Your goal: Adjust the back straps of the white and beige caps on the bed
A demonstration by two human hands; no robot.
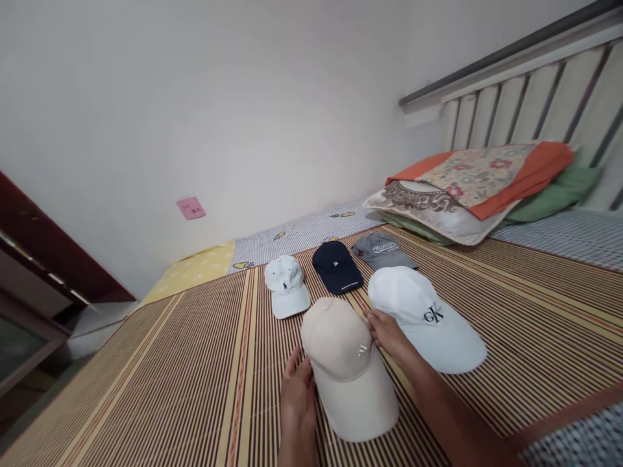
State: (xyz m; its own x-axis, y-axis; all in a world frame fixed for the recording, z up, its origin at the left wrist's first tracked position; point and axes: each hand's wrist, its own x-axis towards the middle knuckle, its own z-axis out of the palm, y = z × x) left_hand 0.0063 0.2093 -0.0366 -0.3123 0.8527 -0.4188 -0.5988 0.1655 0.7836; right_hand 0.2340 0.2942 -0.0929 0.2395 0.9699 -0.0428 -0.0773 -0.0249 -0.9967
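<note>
A beige cap (338, 340) with its brim toward me lies on the striped mat between my hands. My left hand (298, 392) is at its left side, fingers bent against the edge. At its right side is my right hand (387, 331), its fingers closed around the cap's edge. The white cap with black letters (416, 311) lies just right of my right hand. Behind the beige cap are a small white cap (286, 282), a navy cap (335, 264) and a grey cap (382, 250).
The striped mat (195, 363) covers a bed against a white wall. Stacked pillows (491, 175) sit at the back right before a radiator (535, 97). A pink note (191, 207) is on the wall, and dark red furniture (43, 240) stands at the left.
</note>
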